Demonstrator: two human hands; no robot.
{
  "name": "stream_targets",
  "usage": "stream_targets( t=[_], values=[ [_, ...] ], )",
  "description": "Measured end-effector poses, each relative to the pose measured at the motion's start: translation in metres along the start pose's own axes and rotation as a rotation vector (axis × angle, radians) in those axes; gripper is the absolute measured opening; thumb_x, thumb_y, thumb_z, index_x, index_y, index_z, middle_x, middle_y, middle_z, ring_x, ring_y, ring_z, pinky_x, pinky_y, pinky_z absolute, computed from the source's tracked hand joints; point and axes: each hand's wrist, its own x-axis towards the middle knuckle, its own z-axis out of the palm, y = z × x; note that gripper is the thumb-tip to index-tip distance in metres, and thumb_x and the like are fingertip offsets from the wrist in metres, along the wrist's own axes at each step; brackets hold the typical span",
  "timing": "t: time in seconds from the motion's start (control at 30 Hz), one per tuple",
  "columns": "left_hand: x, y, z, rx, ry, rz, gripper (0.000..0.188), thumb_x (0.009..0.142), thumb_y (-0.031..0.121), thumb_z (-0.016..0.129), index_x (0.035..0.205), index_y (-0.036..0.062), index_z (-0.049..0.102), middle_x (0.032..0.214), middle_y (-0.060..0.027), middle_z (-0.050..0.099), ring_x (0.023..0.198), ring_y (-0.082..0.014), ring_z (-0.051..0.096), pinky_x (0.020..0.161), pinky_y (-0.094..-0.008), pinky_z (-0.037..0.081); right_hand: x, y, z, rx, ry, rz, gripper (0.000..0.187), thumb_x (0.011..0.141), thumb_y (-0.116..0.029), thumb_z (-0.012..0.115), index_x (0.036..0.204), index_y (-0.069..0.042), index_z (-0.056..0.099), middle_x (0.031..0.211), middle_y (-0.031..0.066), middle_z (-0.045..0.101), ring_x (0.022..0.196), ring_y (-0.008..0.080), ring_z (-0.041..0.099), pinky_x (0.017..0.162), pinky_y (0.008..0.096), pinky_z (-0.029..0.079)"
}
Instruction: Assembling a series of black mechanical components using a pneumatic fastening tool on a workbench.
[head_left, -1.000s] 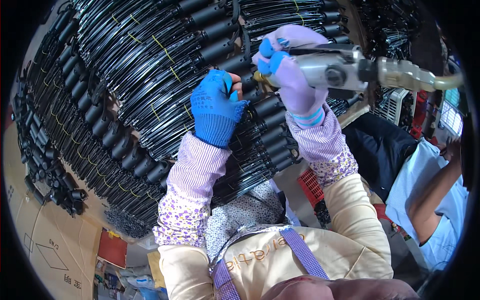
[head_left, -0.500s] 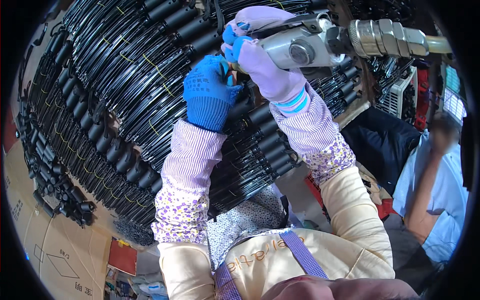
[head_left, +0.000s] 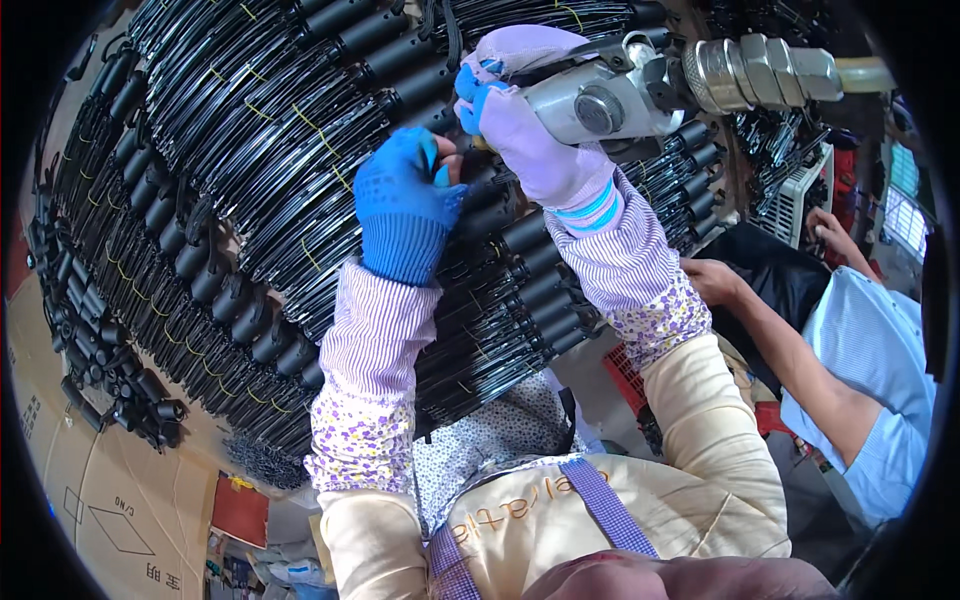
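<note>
My right hand [head_left: 535,130], in a lilac glove with blue fingertips, is closed around a silver air tool [head_left: 590,105] with a metal hose coupling at its right end. The tool's front end is mostly hidden by my fingers. Just left of it, my left hand [head_left: 408,205], in a blue knitted glove with some bare fingertips, has its fingers bent together. What they pinch, if anything, is hidden. Under both hands lie rows of black umbrella frames [head_left: 290,150] with thin shiny ribs, and black cylindrical handles [head_left: 400,55] point toward my hands.
More frames with handles [head_left: 205,275] are stacked to the left, beside loose black handles [head_left: 110,370]. A cardboard sheet [head_left: 110,500] lies lower left. At right a co-worker in a light blue shirt [head_left: 860,340] has a hand [head_left: 712,282] near my right forearm. A white crate [head_left: 800,200] stands behind.
My left hand has moved slightly down and left, away from the tool. My right hand and the tool have shifted slightly. The co-worker's arms have come forward into view.
</note>
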Motion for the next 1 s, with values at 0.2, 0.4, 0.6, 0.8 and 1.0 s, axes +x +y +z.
stream_targets(
  t=[0.2, 0.4, 0.6, 0.8, 1.0],
  values=[
    [-0.019, 0.001, 0.005, -0.138, 0.109, -0.077, 0.017, 0.068, 0.0, 0.07, 0.083, 0.0045, 0.065, 0.08, -0.0052, 0.063, 0.067, -0.0189, 0.058, 0.064, -0.0292, 0.048, -0.014, -0.023, 0.012, 0.022, 0.027, 0.001, 0.006, 0.087, -0.004, 0.056, 0.091, -0.008, 0.057, 0.079, -0.0023, 0.053, 0.068, 0.0077, 0.046, 0.062, 0.0213, 0.043],
    [-0.019, 0.0, 0.011, -0.178, 0.169, -0.008, 0.017, 0.068, -0.003, 0.068, 0.083, 0.0045, 0.066, 0.08, -0.0045, 0.062, 0.066, -0.0173, 0.058, 0.063, -0.0277, 0.048, -0.012, -0.017, 0.008, 0.017, -0.002, -0.019, 0.008, 0.09, -0.003, 0.051, 0.091, -0.009, 0.056, 0.081, -0.0038, 0.051, 0.069, 0.0064, 0.043, 0.064, 0.0195, 0.041],
    [-0.009, -0.002, 0.014, -0.187, 0.198, 0.048, 0.018, 0.068, -0.004, 0.066, 0.084, 0.0054, 0.066, 0.08, -0.0044, 0.062, 0.065, -0.0171, 0.058, 0.063, -0.0269, 0.048, -0.009, -0.014, 0.0, 0.081, -0.05, -0.023, 0.013, 0.081, -0.004, 0.065, 0.094, -0.003, 0.065, 0.084, 0.0036, 0.067, 0.067, 0.0136, 0.062, 0.061, 0.0242, 0.052],
    [-0.001, -0.003, 0.023, -0.234, 0.238, 0.123, 0.015, 0.074, -0.004, 0.069, 0.086, 0.0039, 0.065, 0.079, -0.0035, 0.061, 0.063, -0.0128, 0.053, 0.059, -0.0235, 0.045, 0.0, -0.007, -0.011, 0.043, -0.02, 0.138, 0.009, 0.083, -0.003, 0.061, 0.09, -0.003, 0.065, 0.08, 0.0019, 0.065, 0.066, 0.0126, 0.059, 0.06, 0.0245, 0.051],
    [0.002, 0.009, 0.026, -0.246, 0.253, 0.112, 0.015, 0.074, -0.004, 0.069, 0.086, 0.0039, 0.066, 0.08, -0.0038, 0.062, 0.064, -0.013, 0.055, 0.059, -0.0234, 0.045, 0.0, -0.032, -0.015, -0.175, -0.123, -0.219, 0.012, 0.087, 0.0, 0.054, 0.091, 0.0, 0.065, 0.077, 0.0017, 0.062, 0.066, 0.0113, 0.056, 0.064, 0.0209, 0.048]
  ],
)
